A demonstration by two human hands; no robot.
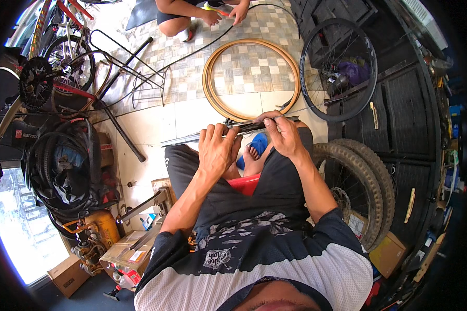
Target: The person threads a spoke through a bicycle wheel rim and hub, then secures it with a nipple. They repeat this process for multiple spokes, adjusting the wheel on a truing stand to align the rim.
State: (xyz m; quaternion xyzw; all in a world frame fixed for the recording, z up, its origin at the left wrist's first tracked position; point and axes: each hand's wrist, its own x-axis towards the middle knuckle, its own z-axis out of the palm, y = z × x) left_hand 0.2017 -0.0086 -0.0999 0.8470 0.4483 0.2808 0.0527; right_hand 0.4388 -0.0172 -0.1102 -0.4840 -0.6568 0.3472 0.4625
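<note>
Left hand: back upward, fingers curled over a slim silver-and-dark piece, thumb partly hidden.
Right hand: thumb and forefinger pinched on the piece's darker right part, apart from the left hand.
Slim piece: crosswise above the knees, its silver end reaching over the left knee; too fine to tell its exact kind.
Tan bicycle tyre hoops: flat on the tiled floor, just beyond the hands.
Spoked wheel: upright by the black drawers at the floor's right edge.
Knobbly tyres: upright beside the right thigh, nearer along that edge.
Floor's left edge: a bicycle, then a heap of black tyres and tubes.
Floor's far edge: another person crouching, hands around something orange and yellow.
Seat: red, between the thighs.
</note>
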